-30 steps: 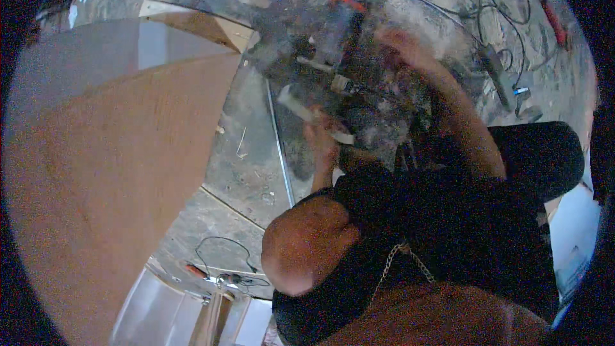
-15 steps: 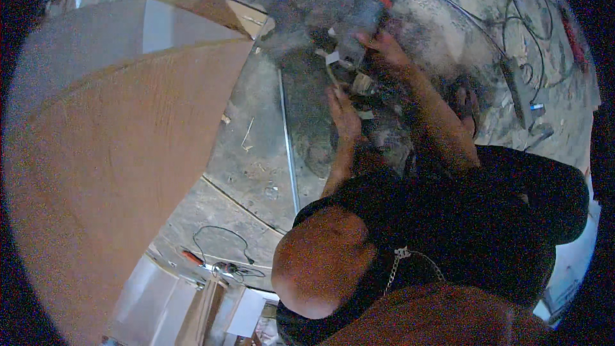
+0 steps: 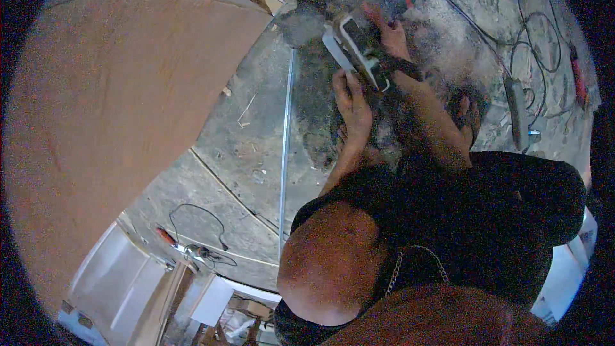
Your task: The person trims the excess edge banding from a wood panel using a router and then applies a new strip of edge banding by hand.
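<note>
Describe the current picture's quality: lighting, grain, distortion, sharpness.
Head view: dim light, with coloured grain over the black clothing; head view: corners fall to black, and the upper edge of the brown panel looks bowed, probably from fisheye; head view: fine detail on the power tool is soft.

From here that power tool looks matt plastic, the large panel streaky wood, the floor rough, dusty concrete.

The board lay left of the long bar, and the power tool was right of both
</note>
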Available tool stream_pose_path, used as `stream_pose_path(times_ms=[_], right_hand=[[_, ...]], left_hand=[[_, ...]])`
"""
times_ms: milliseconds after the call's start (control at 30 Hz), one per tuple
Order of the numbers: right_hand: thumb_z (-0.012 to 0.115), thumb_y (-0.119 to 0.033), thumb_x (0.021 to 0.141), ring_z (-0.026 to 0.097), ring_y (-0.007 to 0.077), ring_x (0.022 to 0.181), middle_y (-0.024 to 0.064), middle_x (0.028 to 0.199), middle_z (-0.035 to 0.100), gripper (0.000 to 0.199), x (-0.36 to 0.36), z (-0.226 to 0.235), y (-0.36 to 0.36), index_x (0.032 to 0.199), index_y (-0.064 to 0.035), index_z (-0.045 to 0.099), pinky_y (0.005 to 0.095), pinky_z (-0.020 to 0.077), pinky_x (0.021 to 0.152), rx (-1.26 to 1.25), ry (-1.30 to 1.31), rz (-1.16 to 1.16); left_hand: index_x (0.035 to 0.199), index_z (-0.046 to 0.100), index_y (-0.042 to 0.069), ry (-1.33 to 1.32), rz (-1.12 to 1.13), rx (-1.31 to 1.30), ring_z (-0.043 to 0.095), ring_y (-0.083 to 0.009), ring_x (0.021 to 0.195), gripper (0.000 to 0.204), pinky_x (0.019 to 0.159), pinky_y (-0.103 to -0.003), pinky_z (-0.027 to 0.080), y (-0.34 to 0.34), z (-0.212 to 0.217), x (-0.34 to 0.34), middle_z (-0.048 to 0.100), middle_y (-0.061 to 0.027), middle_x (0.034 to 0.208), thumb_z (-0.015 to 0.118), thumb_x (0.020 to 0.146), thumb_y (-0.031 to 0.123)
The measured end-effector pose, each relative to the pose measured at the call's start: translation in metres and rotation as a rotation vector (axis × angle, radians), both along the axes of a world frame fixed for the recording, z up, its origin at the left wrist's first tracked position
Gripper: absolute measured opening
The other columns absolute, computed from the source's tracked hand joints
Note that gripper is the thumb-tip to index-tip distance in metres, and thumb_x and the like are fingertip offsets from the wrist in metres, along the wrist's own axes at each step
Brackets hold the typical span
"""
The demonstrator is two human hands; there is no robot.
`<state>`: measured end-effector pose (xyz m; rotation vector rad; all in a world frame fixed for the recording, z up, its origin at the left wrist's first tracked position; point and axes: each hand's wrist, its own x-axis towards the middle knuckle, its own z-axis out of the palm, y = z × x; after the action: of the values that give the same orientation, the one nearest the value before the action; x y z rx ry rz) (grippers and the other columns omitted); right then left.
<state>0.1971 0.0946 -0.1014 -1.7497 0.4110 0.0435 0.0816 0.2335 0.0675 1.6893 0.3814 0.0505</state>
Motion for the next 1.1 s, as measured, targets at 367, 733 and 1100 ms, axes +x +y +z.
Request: stream_pose_path(times_ms=[367, 733, 1100], right_hand=[[0.076, -0.040, 0.075, 0.060, 0.0152, 0.082, 0.0037, 0.097, 0.065, 0.050, -0.009, 0.083, 0.026, 0.106, -0.0041, 0.061, 0.0286, 0.0478, 0.073, 0.364, 0.050, -0.296], [0.067, -0.037, 0.083, 0.061, 0.0140, 0.083, 0.0016, 0.096, 0.065, 0.041, -0.031, 0.123, -0.014, 0.109, -0.0054, 0.060, 0.0289, 0.0471, 0.071, 0.677, 0.272, 0.092], [0.066, -0.039, 0.084, 0.057, 0.0081, 0.073, 0.0027, 0.093, 0.063, 0.038, -0.004, 0.214, -0.050, 0.097, -0.0032, 0.065, 0.0240, 0.0429, 0.058, -0.581, 0.304, 0.503]], left_hand=[[0.096, 0.050, 0.004, 0.114, 0.063, -0.148, 0.044, -0.0144, 0.077, 0.031, 0.072, -0.029, 0.038, 0.005, 0.000, 0.014, 0.048, -0.0042, 0.084, 0.040, 0.100, 0.032], [0.082, 0.049, 0.012, 0.376, -0.031, -1.090, 0.033, -0.0092, 0.047, 0.052, 0.043, -0.026, 0.029, 0.015, 0.005, 0.011, 0.034, 0.0028, 0.057, 0.031, 0.095, 0.059], [0.079, 0.043, 0.010, 0.399, -0.381, -1.278, 0.038, -0.0133, 0.047, 0.057, 0.047, -0.033, 0.039, 0.023, 0.051, 0.025, 0.035, -0.0001, 0.058, 0.024, 0.093, 0.063]])
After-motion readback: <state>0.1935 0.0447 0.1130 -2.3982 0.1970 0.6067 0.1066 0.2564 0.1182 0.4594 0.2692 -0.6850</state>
